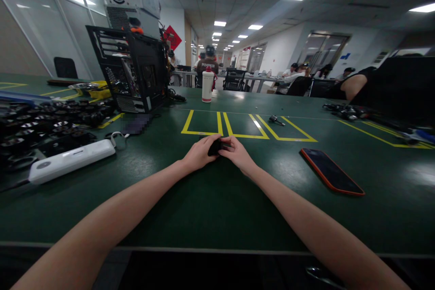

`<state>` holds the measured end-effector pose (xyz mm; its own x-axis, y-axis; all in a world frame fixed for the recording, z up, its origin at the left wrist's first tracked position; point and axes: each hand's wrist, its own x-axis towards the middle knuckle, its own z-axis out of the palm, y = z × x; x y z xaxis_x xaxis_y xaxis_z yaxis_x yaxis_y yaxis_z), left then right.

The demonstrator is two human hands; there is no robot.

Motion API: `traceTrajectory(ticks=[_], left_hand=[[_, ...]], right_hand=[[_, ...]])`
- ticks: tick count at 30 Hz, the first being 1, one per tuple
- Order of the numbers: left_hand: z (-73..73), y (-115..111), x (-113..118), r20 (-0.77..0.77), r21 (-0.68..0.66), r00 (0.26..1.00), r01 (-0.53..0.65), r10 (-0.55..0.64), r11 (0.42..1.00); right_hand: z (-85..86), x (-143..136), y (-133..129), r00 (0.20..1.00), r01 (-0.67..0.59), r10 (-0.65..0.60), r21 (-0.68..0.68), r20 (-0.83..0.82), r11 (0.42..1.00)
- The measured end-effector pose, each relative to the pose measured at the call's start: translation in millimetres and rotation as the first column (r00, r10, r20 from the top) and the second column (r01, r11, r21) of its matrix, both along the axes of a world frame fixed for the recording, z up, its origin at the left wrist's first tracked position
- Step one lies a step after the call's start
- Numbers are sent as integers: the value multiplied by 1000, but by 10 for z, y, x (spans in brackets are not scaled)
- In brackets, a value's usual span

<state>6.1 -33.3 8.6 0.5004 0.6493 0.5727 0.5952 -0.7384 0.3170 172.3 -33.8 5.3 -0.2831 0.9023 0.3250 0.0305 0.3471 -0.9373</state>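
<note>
Though small, black object (215, 147) between fingers (228, 140).

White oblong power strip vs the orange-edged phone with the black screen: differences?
Shape: the white oblong power strip is long and thick-bodied; the orange-edged phone is flat and thin.
Cables: the strip has them at both ends; the phone shows none.
Shared: both lie on the green table.

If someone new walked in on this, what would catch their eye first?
Probably the open black computer case standing at the left of the green table. Next, the two hands, left and right, meeting around a small dark object in the middle, and the orange-edged phone lying to their right.
</note>
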Motion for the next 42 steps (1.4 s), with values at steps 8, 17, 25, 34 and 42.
traceTrajectory(ticks=[8,17,25,34,42], left_hand=[[-20,25,3,-13,10,1000,-10,11,1000],[-20,19,1,2,0,1000,-2,2,1000],[-14,20,2,-1,-3,1000,4,-4,1000],[-17,22,-3,3,0,1000,3,-3,1000],[-28,41,2,3,0,1000,1,-1,1000]], right_hand=[[-49,0,102,996,83,-81,-66,33,994],[-25,15,32,1000,23,-23,-19,14,1000],[-45,22,108,997,63,-60,-81,43,995],[-20,11,24,1000,20,-19,-24,11,1000],[-4,-4,71,997,79,-78,-56,18,995]])
